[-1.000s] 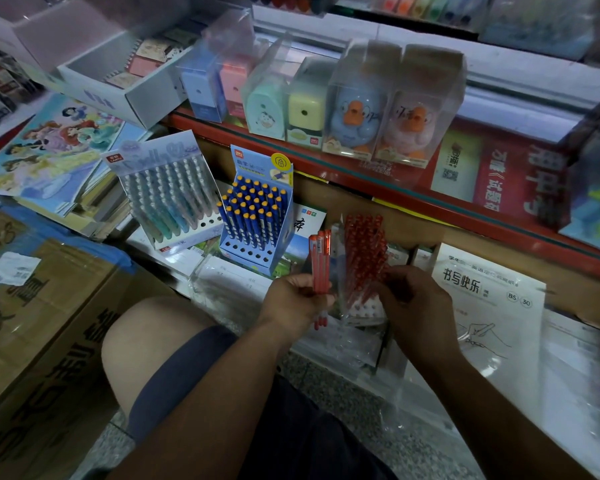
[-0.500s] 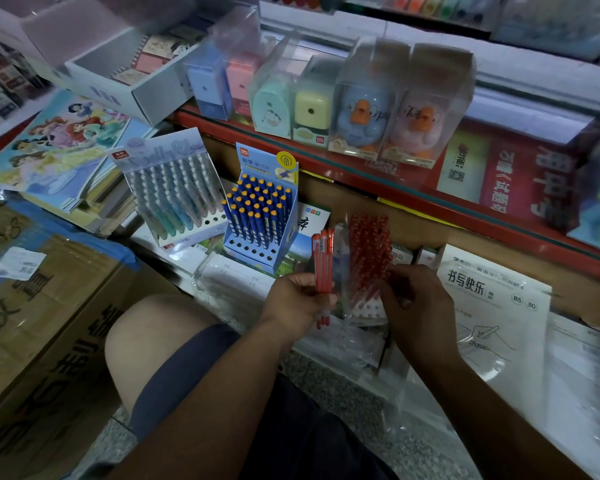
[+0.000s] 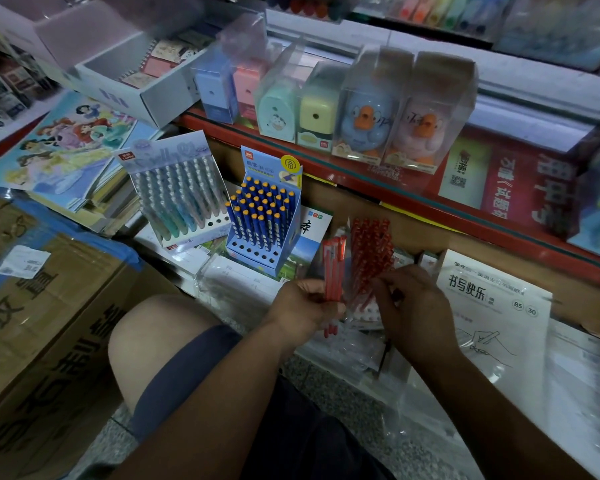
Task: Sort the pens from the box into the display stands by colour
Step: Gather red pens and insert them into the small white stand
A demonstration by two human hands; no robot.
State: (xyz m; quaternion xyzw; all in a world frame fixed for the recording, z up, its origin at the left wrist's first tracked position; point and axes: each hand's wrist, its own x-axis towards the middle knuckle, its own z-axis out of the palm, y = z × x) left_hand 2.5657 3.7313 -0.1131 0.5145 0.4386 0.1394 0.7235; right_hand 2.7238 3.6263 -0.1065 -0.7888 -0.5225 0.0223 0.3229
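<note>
View from a person's head, looking down at stationery laid out under a shop shelf. Places are given from the blue stand (image 3: 262,233), a small card stand of blue pens with orange tips near the middle. Far to its left, and nearer the viewer, lies a large cardboard box (image 3: 49,323) printed with dark characters. Above and behind the blue stand runs the shelf (image 3: 430,206), its front edge red. It carries a row of sharpeners (image 3: 378,116) in clear packs, two of them duck-shaped, and further left an open white box (image 3: 136,88). To the right of the blue stand, nearer the viewer, lies a white workbook (image 3: 492,306) in clear wrap, printed with a drawing of a hand writing. To its upper left, picture books (image 3: 66,150) lie in a fanned pile. Below it and a little left, a bare knee (image 3: 160,341) shows above a dark hem. Just left of the blue stand leans the pale stand (image 3: 177,192), holding pens in grey to teal shades. Just to its right is the red stand (image 3: 371,258), clear and packed with red pens. The left hand (image 3: 302,310) is below and right of the blue stand, its grip closed round a bundle (image 3: 334,268) of red pens. The bundle is held upright between the blue and red stands, its ends poking out under the fist. The right hand (image 3: 416,306) is further right, at the red stand's lower front, fingers curled against the pens there. Whether its grip has hold of one cannot be told.
</note>
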